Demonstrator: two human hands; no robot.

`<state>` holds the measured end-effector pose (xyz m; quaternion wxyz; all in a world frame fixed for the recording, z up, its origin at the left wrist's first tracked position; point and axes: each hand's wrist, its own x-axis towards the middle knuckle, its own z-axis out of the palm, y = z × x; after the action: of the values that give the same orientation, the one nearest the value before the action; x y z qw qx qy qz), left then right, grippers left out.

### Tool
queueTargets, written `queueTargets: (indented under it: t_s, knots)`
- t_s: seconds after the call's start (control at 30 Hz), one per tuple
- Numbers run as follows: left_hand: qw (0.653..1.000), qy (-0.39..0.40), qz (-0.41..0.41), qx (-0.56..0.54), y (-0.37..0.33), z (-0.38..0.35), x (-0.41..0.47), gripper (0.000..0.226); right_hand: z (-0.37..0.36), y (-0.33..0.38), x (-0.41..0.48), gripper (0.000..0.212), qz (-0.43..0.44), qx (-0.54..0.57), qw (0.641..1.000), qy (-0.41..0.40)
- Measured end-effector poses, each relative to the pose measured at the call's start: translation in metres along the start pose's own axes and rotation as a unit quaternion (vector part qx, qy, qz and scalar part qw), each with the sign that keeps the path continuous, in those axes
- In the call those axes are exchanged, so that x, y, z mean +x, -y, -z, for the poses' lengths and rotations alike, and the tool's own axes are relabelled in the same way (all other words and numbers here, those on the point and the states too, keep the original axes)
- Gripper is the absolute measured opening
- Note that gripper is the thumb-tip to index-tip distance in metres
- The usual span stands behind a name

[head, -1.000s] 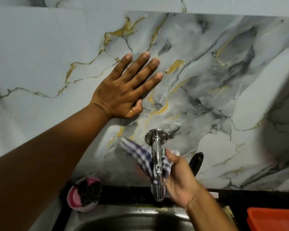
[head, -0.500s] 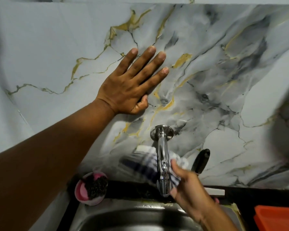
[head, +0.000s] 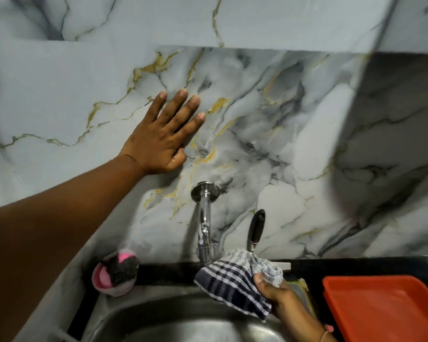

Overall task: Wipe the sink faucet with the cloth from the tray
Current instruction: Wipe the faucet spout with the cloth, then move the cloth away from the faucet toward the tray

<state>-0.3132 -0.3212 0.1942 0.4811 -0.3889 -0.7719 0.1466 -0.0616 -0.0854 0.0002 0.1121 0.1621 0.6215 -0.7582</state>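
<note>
Bare forearms, thin band [head: 323, 338] at the right wrist.

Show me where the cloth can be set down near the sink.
The orange tray, right of the right hand, looks bare. The steel sink basin below the faucet looks bare too. The ledge behind is crowded: pink scrubber dish left, black handle right.

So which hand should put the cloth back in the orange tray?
Probably the right hand. It already grips the cloth, just below the faucet, and the tray sits right beside it. The left hand is flat against the wall, far from both.
</note>
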Motion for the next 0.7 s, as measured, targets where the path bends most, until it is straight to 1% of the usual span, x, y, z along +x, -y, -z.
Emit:
queueTargets:
  t_s: [0.03,0.07,0.1,0.13,0.17,0.2,0.23,0.27,0.3,0.33,0.37,0.4,0.43,0.47,0.5,0.57,0.63,0.7]
  knots:
    - [0.998,0.025,0.039,-0.045,-0.015,0.013,0.001,0.078,0.007,0.006,-0.008,0.029,-0.003,-0.014,1.0,0.002]
    - [0.989,0.054,0.082,-0.108,-0.035,0.027,0.002,0.08,0.012,0.012,-0.019,0.027,0.006,-0.004,1.0,-0.023]
    - [0.971,0.08,0.127,-0.186,-0.06,0.04,-0.001,0.08,0.019,0.017,-0.026,0.03,0.021,-0.033,0.998,-0.046]
    - [0.94,0.101,0.175,-0.275,-0.091,0.056,-0.002,0.078,0.024,0.025,-0.041,0.033,0.058,-0.048,0.995,-0.061]
    - [0.888,0.121,0.232,-0.377,-0.123,0.071,-0.004,0.075,0.027,0.033,-0.055,0.036,0.091,-0.046,0.994,-0.042]
    - [0.809,0.144,0.302,-0.483,-0.153,0.086,-0.006,0.072,0.032,0.037,-0.07,0.037,0.109,-0.031,0.993,-0.031]
    - [0.701,0.168,0.381,-0.579,-0.183,0.102,-0.005,0.069,0.045,0.035,-0.083,0.041,0.131,-0.012,0.991,-0.03]
    - [0.572,0.203,0.452,-0.654,-0.209,0.115,-0.005,0.066,0.057,0.035,-0.101,0.044,0.146,0.001,0.988,-0.045]
    - [0.437,0.248,0.501,-0.705,-0.232,0.125,-0.004,0.064,0.068,0.035,-0.117,0.038,0.155,0.027,0.987,-0.032]
    - [0.305,0.308,0.513,-0.741,-0.251,0.13,-0.005,0.063,0.076,0.039,-0.13,0.031,0.156,0.051,0.986,-0.027]
    - [0.183,0.367,0.497,-0.765,-0.27,0.133,-0.006,0.063,0.087,0.038,-0.138,0.038,0.151,0.076,0.985,-0.021]
    - [0.093,0.411,0.474,-0.773,-0.288,0.136,-0.006,0.071,0.101,0.039,-0.149,0.046,0.133,0.086,0.987,-0.025]
    - [0.036,0.437,0.461,-0.772,-0.308,0.137,-0.007,0.078,0.118,0.035,-0.157,0.05,0.115,0.095,0.988,-0.031]
    - [0.006,0.449,0.449,-0.772,-0.326,0.136,-0.008,0.08,0.134,0.033,-0.163,0.049,0.09,0.094,0.99,-0.053]
    - [0.006,0.456,0.433,-0.777,-0.342,0.134,-0.009,0.073,0.148,0.028,-0.166,0.044,0.072,0.089,0.992,-0.06]
    - [0.047,0.463,0.409,-0.785,-0.377,0.135,0.0,0.051,0.18,0.018,-0.172,0.035,0.028,0.077,0.994,-0.067]
    - [0.1,0.443,0.439,-0.776,-0.414,0.127,0.01,0.036,0.213,0.006,-0.17,0.034,0.005,0.085,0.993,-0.086]
    - [0.147,0.424,0.473,-0.758,-0.457,0.116,0.023,0.027,0.251,-0.008,-0.161,0.033,-0.017,0.079,0.991,-0.11]
